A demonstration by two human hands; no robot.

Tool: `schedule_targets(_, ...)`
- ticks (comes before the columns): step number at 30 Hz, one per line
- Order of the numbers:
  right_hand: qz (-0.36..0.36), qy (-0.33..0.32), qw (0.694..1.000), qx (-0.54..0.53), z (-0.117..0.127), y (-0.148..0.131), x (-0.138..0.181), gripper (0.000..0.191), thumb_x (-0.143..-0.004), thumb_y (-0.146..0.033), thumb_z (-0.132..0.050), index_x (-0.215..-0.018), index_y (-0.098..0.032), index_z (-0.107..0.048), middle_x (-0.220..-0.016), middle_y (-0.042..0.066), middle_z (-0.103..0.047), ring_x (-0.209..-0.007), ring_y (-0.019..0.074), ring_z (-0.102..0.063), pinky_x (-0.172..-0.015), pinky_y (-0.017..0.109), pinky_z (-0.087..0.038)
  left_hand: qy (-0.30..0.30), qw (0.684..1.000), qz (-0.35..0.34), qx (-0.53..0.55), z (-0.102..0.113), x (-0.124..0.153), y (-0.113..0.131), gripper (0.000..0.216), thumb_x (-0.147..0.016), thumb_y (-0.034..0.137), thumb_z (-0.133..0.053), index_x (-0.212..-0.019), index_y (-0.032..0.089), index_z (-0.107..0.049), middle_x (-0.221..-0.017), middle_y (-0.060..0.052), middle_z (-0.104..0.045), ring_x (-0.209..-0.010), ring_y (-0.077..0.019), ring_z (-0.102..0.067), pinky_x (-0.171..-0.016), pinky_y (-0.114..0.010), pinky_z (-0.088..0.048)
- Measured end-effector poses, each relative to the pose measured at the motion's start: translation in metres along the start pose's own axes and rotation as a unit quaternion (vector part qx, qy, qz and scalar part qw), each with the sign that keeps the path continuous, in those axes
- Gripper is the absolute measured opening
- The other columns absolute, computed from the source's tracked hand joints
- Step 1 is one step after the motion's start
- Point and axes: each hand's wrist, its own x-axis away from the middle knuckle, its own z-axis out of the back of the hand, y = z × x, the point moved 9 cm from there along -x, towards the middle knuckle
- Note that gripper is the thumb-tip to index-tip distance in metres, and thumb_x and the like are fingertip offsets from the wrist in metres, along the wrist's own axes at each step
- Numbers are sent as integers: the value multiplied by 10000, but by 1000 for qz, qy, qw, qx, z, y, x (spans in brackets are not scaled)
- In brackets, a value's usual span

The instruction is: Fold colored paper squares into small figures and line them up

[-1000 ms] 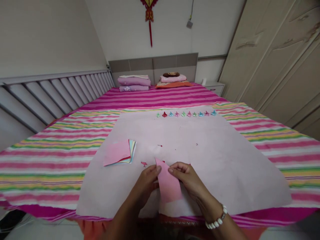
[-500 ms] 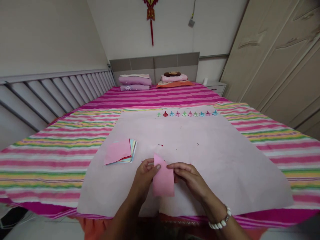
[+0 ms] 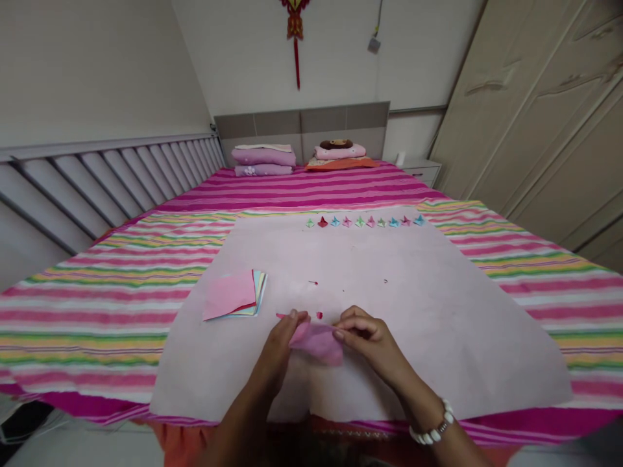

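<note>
While pink paper (image 3: 322,345) is held, pale sheeting (image 3: 438,331) overlies bedding (image 3: 121,285); walls (image 3: 335,68) rise beyond.

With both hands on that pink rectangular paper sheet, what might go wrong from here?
1. The pink rectangular paper sheet is bent between the left hand and right hand; an uneven pull could crease or tear it.
2. The small red scrap lies loose just beyond the hands, so a finger might brush it away.
3. The fanned, multicoloured paper stack sits unheld, so a leftward sweep may scatter it.
</note>
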Motion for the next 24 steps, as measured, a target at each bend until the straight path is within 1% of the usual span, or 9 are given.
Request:
schedule_targets(1,-9,7,1000,-1,2,2,0,137,-723,-336,-735,-681,-205,-741,-737,17,-571,-669,148,-501,-615,282,-388,-5,1000,-19,21,1,0,5,549,-758,627,-554,-981,145,-694,-1091,-137,-686,-1077,-283,-588,-934,-389,-414)
schedule_targets(2,-22,11,1000,-7,3,4,-1,157,-720,-339,-737,-656,-195,-728,-716,13,-572,-656,142,-495,-610,279,-382,-24,999,-29,40,-1,0,8,582,-765,650,-520,-988,142,-693,-1081,-141,-689,-1075,-286,-589,-942,-399,-410)
schedule_targets(4,-64,3,997,-32,1,13,0,194,-714,-356,-740,-638,-180,-708,-633,-4,-563,-591,124,-471,-570,267,-363,-84,995,-37,40,-8,3,16,555,-751,624,-564,-1009,149,-691,-1026,-129,-706,-1026,-285,-609,-906,-396,-432)
schedule_targets(6,-112,-14,992,-63,-4,22,1,224,-704,-382,-743,-644,-171,-697,-542,-27,-539,-516,104,-444,-522,253,-340,-139,988,-53,-30,-16,8,22,444,-700,471,-709,-1027,170,-695,-960,-89,-720,-950,-265,-629,-836,-351,-453)
schedule_targets(8,-145,-23,986,-83,-8,28,3,244,-684,-399,-755,-652,-164,-695,-492,-38,-531,-468,92,-441,-495,244,-334,-168,978,-68,-106,-21,13,27,357,-684,343,-753,-995,173,-717,-872,-57,-722,-856,-236,-635,-761,-309,-455)
schedule_targets(11,-168,-18,981,-98,-10,34,5,250,-655,-401,-776,-684,-161,-714,-469,-37,-550,-440,91,-463,-476,239,-346,-176,970,-78,-149,-23,16,29,247,-750,320,-686,-938,171,-745,-789,-46,-713,-773,-212,-623,-711,-295,-446)
schedule_targets(17,-196,-4,968,-156,-9,41,7,258,-599,-361,-819,-748,-164,-746,-466,-32,-585,-422,84,-474,-462,233,-361,-149,972,-81,-160,-17,13,26,160,-743,225,-654,-855,212,-766,-871,-56,-733,-831,-213,-625,-754,-298,-451)
schedule_targets(21,-202,-7,963,-179,-11,41,8,276,-597,-354,-824,-783,-163,-753,-516,-19,-616,-458,87,-491,-496,243,-386,-165,964,-109,-178,-18,15,29,183,-756,192,-596,-813,215,-769,-885,-53,-715,-853,-210,-622,-783,-305,-451)
schedule_targets(24,-203,-13,961,-189,-13,41,8,298,-624,-374,-807,-817,-153,-755,-528,-10,-620,-479,93,-505,-515,246,-395,-157,963,-119,-184,-17,16,32,203,-736,162,-584,-823,209,-761,-896,-59,-707,-879,-217,-623,-804,-316,-454)
